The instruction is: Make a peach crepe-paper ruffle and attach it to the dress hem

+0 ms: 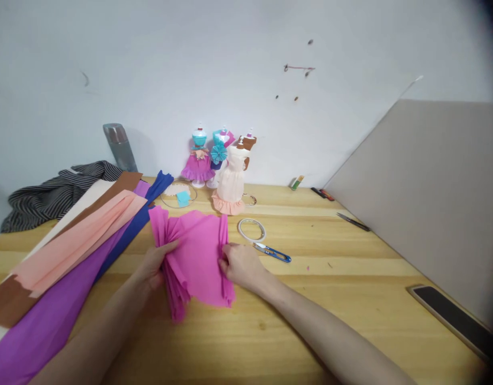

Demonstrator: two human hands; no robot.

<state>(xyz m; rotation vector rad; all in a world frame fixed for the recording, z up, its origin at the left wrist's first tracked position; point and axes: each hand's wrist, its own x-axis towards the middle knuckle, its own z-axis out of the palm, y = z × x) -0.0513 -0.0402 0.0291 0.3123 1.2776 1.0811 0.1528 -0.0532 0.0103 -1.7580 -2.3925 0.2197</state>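
Note:
A sheet of pink crepe paper [198, 251] is held up between my two hands over the table. My left hand [156, 267] grips its bunched, pleated left side, with the thumb lying across the folds. At the opposite edge, my right hand [242, 264] has its fingers closed on the paper. Just beyond my right hand lie blue-handled thread snips [274, 252] and a roll of narrow white tape [252, 230]. Several small dress forms in paper dresses stand behind the sheet, among them one in a cream dress [230, 179] with a peach ruffle.
Crepe paper strips in peach [86, 235], brown, purple and blue spread over the left side. Behind them are striped cloth [62, 192] and a grey bottle [120, 147]. Tweezers [353, 221] and a phone [451, 318] lie on the right. A glue stick [297, 183] rests near the wall.

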